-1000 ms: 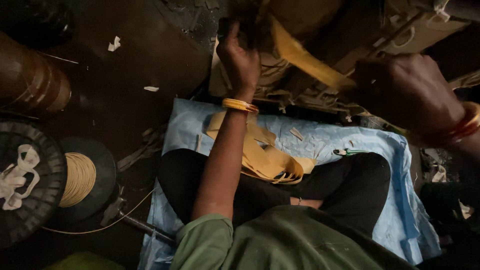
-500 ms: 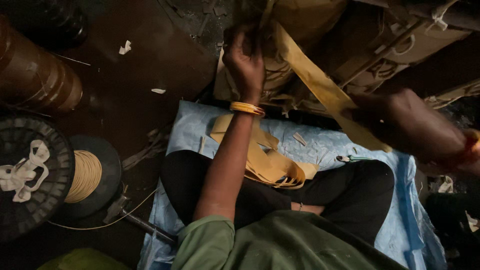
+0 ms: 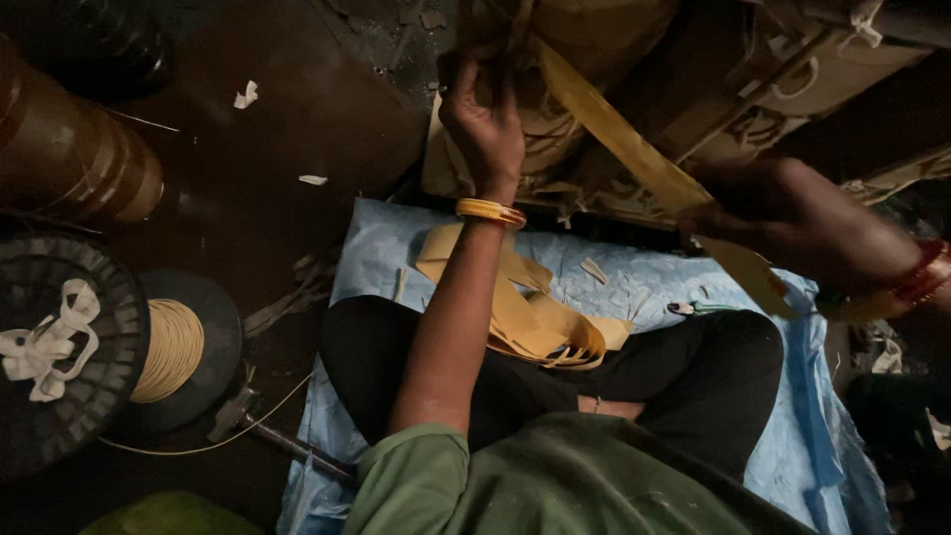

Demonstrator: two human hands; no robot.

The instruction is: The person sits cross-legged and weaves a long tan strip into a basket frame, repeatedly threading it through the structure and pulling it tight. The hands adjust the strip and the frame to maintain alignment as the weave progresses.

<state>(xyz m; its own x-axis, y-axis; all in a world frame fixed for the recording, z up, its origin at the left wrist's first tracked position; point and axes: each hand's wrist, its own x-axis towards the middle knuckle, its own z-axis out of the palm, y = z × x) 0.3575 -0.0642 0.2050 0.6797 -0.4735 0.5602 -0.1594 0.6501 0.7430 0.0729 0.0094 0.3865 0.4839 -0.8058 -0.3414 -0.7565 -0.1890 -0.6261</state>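
The left hand (image 3: 485, 119) pinches the yellow strip (image 3: 634, 163) at the wound bundle (image 3: 584, 59) beyond the blue sheet's (image 3: 634, 287) far edge; the right hand (image 3: 783, 213) grips it lower (blurred); tension should probably stay even, the strip flat.

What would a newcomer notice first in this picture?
Most striking is the long yellow strip stretched at a slant across the upper middle, between the left hand raised at the top and the right hand at the right edge. Below it, a heap of yellow strips lies on the blue sheet by the person's crossed legs. At the far left stands a spool of pale cord.
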